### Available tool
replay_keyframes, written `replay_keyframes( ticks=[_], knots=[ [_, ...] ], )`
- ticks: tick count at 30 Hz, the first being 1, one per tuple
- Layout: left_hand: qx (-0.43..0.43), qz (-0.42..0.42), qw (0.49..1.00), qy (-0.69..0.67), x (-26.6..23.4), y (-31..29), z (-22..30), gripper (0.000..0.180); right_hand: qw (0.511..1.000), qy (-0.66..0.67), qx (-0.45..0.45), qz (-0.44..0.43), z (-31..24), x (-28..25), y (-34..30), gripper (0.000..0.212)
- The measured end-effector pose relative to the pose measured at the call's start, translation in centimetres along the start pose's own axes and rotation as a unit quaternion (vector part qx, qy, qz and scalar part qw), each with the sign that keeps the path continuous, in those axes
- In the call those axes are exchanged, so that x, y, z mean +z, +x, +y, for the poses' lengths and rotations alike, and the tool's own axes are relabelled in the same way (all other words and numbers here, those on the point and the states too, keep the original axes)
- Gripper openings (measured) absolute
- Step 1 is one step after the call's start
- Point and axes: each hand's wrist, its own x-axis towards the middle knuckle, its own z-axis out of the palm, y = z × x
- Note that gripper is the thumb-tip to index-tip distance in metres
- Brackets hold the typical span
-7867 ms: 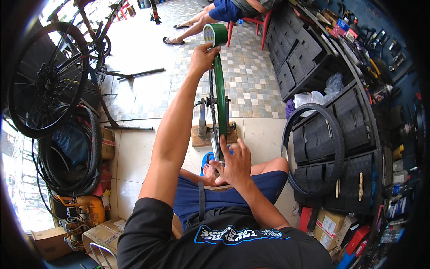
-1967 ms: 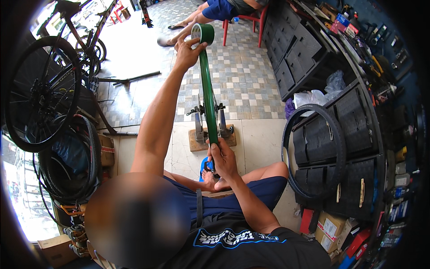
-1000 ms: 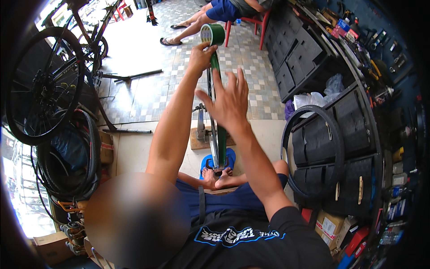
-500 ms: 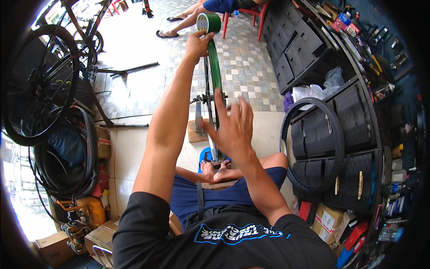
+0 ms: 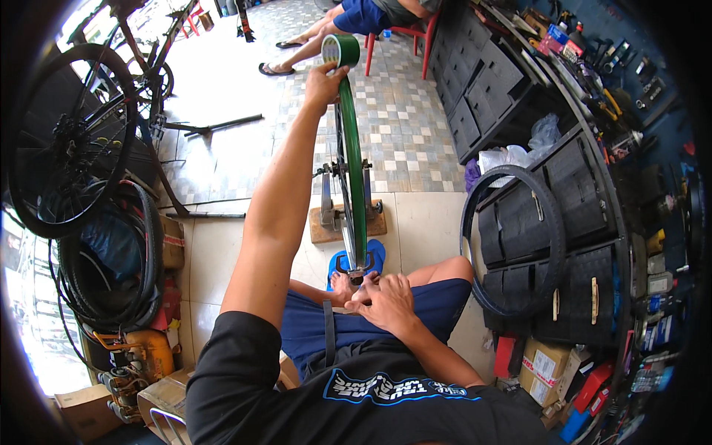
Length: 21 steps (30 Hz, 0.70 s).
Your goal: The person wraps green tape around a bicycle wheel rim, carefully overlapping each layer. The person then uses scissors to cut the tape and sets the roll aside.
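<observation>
My left hand (image 5: 325,80) is stretched far out, fingers closed around a roll of green tape (image 5: 340,50), and the green strip runs from it down along the rim of a bicycle wheel (image 5: 351,178) standing on edge in a truing stand (image 5: 347,215). The stand's wooden base sits on the tiled floor (image 5: 215,156) just ahead of my knees. My right hand (image 5: 386,300) is low at the wheel's near edge, fingers curled and pressing the tape end onto the rim (I cannot tell whether they pinch it).

Crowding the right side is a loose black tyre (image 5: 512,245) leaning against dark drawer cabinets (image 5: 534,215), with boxes (image 5: 545,363) at their foot. To the left stand a bicycle (image 5: 81,133), coiled tyres (image 5: 111,274) and a yellow compressor (image 5: 144,356). A seated person's legs (image 5: 311,33) occupy the far floor beyond the roll. The widest open floor lies left of my outstretched arm.
</observation>
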Motion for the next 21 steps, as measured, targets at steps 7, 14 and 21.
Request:
replay_keyframes(
  ticks=[7, 14, 21],
  knots=[
    [0.133, 0.041, 0.99, 0.033, -1.6, -1.5, -2.3, 0.04, 0.967, 0.21, 0.107, 0.095, 2.1, -7.7, 5.0, 0.045],
    [0.183, 0.06, 0.981, 0.016, 0.8, -10.2, -0.6, 0.034, 0.893, 0.348, 0.009, 0.286, 2.7, -11.3, 13.9, 0.041],
    [0.186, 0.052, 0.981, 0.014, 0.5, -17.7, -0.9, 0.029, 0.872, 0.416, 0.018, 0.258, 0.7, -9.2, 19.5, 0.046]
  ],
)
